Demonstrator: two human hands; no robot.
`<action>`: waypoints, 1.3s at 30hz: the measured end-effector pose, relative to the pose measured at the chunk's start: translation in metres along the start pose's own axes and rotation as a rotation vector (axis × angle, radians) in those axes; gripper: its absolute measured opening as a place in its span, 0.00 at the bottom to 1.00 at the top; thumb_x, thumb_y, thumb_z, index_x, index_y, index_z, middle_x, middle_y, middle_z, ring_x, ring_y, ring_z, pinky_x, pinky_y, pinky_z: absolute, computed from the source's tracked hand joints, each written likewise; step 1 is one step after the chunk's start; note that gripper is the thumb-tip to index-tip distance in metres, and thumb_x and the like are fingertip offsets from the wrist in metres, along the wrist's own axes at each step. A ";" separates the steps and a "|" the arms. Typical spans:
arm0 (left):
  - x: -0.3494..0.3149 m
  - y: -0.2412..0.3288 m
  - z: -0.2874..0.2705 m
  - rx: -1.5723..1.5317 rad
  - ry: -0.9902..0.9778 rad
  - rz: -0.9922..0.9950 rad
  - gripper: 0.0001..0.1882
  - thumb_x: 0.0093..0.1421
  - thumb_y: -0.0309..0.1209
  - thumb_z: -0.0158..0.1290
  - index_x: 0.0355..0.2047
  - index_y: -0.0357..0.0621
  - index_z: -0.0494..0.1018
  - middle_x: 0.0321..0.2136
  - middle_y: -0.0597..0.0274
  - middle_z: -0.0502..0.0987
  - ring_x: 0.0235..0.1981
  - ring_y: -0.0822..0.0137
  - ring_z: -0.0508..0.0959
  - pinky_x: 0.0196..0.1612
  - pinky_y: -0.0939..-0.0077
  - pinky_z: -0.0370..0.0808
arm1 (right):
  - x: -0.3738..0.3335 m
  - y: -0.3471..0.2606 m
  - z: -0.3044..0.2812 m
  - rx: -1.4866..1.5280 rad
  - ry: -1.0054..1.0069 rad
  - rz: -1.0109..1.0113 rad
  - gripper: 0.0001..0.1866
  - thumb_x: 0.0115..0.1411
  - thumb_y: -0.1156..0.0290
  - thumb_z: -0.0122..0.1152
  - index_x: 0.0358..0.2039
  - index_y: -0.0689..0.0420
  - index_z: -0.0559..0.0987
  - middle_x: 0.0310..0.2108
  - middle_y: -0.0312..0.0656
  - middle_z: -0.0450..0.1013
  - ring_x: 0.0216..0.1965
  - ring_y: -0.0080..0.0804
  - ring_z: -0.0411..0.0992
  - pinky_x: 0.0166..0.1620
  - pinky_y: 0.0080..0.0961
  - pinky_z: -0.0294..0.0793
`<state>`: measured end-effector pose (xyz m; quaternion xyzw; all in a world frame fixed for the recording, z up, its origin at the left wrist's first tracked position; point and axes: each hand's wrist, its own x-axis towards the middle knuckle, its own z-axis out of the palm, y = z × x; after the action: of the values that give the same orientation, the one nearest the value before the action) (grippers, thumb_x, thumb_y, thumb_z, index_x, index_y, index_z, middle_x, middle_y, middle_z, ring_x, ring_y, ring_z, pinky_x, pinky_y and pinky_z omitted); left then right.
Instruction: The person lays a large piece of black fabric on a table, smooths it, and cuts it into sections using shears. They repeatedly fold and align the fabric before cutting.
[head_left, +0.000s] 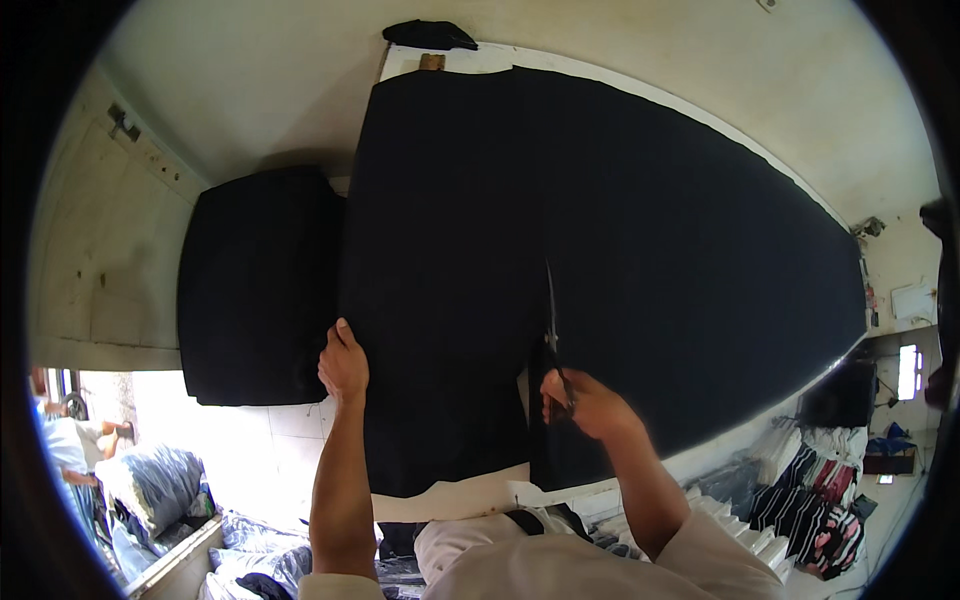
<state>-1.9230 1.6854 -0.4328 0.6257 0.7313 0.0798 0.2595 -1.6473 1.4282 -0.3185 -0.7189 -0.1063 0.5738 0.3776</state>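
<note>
A wide sheet of black cloth (690, 250) covers the table in front of me. My right hand (590, 402) is closed round the handles of a pair of scissors (552, 320), whose blades point away from me into the cloth. From the near edge up to the scissors a slit runs through the cloth, parting a left section (440, 300) from the rest. At that section's left edge, my left hand (343, 368) pinches the cloth between thumb and fingers. The scissors' lower parts are hidden in my right hand.
A stack of black cloth (260, 290) stands left of the table. A dark bundle (430, 36) lies at the table's far end. Plastic-wrapped goods (155, 480) sit lower left, folded striped garments (805, 505) lower right. Another person (75, 445) is at far left.
</note>
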 end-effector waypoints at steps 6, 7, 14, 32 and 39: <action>0.001 0.005 0.006 -0.005 0.086 0.005 0.30 0.80 0.51 0.35 0.57 0.43 0.79 0.42 0.42 0.86 0.45 0.38 0.85 0.51 0.44 0.81 | 0.015 -0.021 -0.005 -0.094 -0.056 -0.049 0.38 0.66 0.32 0.63 0.39 0.62 0.79 0.29 0.38 0.74 0.31 0.28 0.76 0.37 0.29 0.77; 0.000 0.004 0.007 0.001 0.086 0.008 0.30 0.80 0.51 0.35 0.56 0.42 0.79 0.43 0.42 0.86 0.45 0.38 0.85 0.51 0.45 0.82 | 0.017 -0.025 -0.006 -0.071 -0.063 -0.045 0.33 0.68 0.36 0.64 0.37 0.61 0.79 0.29 0.38 0.74 0.31 0.30 0.75 0.37 0.30 0.77; 0.003 0.008 0.004 0.062 0.077 0.015 0.29 0.80 0.50 0.35 0.54 0.41 0.79 0.46 0.43 0.86 0.46 0.38 0.85 0.50 0.45 0.82 | 0.037 -0.059 -0.001 -0.121 0.039 0.068 0.27 0.71 0.43 0.64 0.35 0.59 0.78 0.29 0.38 0.73 0.31 0.32 0.74 0.40 0.32 0.77; 0.001 0.007 0.007 0.007 0.123 0.045 0.28 0.80 0.47 0.35 0.51 0.38 0.79 0.45 0.39 0.85 0.44 0.34 0.83 0.49 0.43 0.79 | 0.110 -0.127 -0.018 0.001 -0.044 -0.089 0.34 0.64 0.33 0.67 0.30 0.56 0.75 0.26 0.36 0.70 0.26 0.29 0.73 0.33 0.30 0.76; 0.001 0.008 0.009 0.040 0.136 0.003 0.28 0.81 0.46 0.35 0.51 0.37 0.79 0.44 0.39 0.85 0.45 0.35 0.83 0.50 0.42 0.78 | 0.140 -0.161 -0.023 0.090 -0.090 -0.191 0.37 0.61 0.29 0.68 0.31 0.57 0.75 0.26 0.36 0.70 0.27 0.30 0.71 0.35 0.32 0.76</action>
<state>-1.9112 1.6858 -0.4371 0.6249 0.7478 0.1079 0.1966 -1.5367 1.6116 -0.3143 -0.6614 -0.1649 0.5710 0.4574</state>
